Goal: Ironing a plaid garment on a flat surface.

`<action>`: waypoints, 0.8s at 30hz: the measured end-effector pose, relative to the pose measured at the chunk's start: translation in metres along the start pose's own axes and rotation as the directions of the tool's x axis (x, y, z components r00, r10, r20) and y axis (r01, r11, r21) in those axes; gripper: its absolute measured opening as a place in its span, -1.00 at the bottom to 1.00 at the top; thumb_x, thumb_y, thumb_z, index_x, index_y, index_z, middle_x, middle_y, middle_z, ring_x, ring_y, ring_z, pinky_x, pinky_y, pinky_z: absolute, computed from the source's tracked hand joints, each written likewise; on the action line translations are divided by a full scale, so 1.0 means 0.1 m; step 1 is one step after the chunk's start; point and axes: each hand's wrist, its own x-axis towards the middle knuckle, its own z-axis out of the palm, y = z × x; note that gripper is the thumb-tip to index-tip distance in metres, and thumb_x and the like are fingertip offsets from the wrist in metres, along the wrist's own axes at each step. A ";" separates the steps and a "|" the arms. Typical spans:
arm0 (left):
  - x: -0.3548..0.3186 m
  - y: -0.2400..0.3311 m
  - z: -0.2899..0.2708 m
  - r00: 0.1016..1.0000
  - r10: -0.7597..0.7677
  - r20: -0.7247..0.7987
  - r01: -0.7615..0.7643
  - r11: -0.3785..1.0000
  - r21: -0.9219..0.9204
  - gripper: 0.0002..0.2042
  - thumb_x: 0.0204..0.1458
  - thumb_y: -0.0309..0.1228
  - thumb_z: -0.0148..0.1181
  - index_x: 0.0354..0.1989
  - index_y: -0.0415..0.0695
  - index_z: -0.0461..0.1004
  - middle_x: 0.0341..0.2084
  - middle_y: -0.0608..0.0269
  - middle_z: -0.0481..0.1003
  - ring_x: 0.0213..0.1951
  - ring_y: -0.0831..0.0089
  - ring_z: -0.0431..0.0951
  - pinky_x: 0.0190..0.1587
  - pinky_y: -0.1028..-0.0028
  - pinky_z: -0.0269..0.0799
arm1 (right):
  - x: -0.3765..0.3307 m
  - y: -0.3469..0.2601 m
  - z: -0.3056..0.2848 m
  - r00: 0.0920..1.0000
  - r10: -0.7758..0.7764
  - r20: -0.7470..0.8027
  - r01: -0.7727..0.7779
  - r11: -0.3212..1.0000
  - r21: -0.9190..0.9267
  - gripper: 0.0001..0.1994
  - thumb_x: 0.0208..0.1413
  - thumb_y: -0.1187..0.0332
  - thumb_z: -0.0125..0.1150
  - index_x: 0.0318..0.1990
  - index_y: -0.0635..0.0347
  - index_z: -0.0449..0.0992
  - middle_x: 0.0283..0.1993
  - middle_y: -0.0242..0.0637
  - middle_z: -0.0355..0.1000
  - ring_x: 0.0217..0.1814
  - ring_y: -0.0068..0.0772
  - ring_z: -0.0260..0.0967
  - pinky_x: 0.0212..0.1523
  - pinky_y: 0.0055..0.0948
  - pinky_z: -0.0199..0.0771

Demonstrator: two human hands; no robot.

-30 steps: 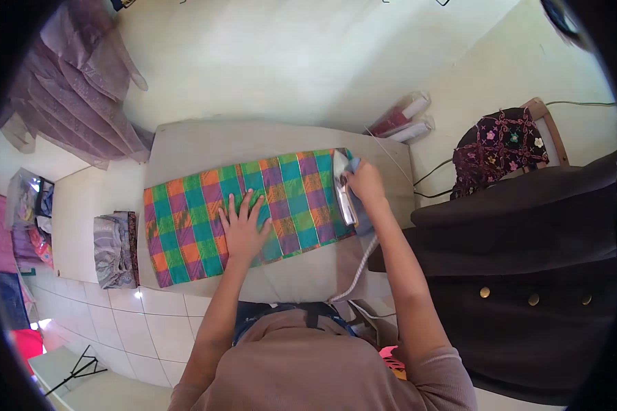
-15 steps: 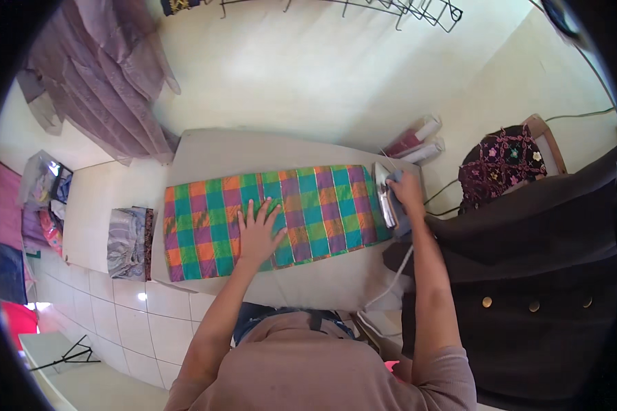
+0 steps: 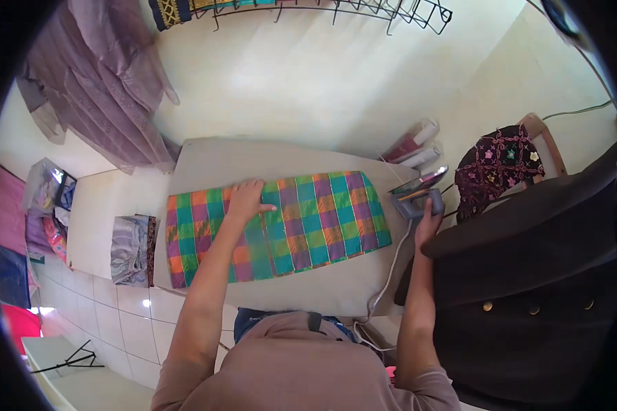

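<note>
On the padded beige ironing board (image 3: pixel 322 288), my left hand (image 3: pixel 245 198) lay flat, fingers apart, on the smooth multicoloured checked cloth (image 3: pixel 281 226); my right hand (image 3: pixel 428 222) clamped the grey iron (image 3: pixel 418 195).

A single head-worn fisheye camera is looking steeply down from above the person's chest, with both forearms coming in from the lower edge. It is facing the ironing board (image 3: pixel 206 159), which is lying across the middle of the picture at arm's length, the wall rising beyond it toward the upper edge. The wide lens is bending straight lines near the rim and taking in the tiled floor (image 3: pixel 127 322) at lower left and a dark garment (image 3: pixel 528 288) close on the right.
</note>
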 end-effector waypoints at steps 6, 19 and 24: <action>-0.64 0.45 -0.25 0.954 0.301 0.008 -0.297 0.947 -0.123 -0.76 -0.14 -0.31 0.22 -0.38 -0.18 0.37 -0.37 0.12 0.46 -0.24 0.12 0.47 -0.27 0.22 0.38 | -0.29 0.05 -0.22 0.981 0.187 -0.041 -0.191 0.945 -0.267 -0.56 0.11 0.10 0.16 -0.05 0.31 0.41 -0.06 -0.24 0.37 -0.04 -0.38 0.28 0.05 -0.38 0.23; -0.70 0.37 -0.30 0.984 -0.128 0.120 0.163 0.924 -0.346 -0.60 0.11 -0.08 -0.04 -0.04 -0.14 0.36 -0.11 0.07 0.38 -0.07 0.08 0.40 -0.12 0.22 0.36 | -0.51 0.18 -0.20 0.984 0.180 -0.006 -0.153 0.817 -0.556 -0.46 -0.01 0.21 0.28 0.05 0.39 0.33 0.10 -0.10 0.31 0.13 -0.25 0.25 0.17 -0.33 0.14; -0.45 -0.38 0.13 0.894 -0.445 0.047 0.436 0.890 0.132 -0.17 -0.27 0.02 0.35 0.21 0.00 0.12 0.23 0.11 0.03 0.27 -0.03 -0.01 0.12 -0.25 0.06 | -0.78 -0.09 -0.07 0.915 0.402 0.025 -0.327 0.778 -0.537 -0.51 0.01 0.38 0.21 0.10 0.38 0.27 0.16 -0.11 0.25 0.15 -0.25 0.23 0.17 -0.34 0.14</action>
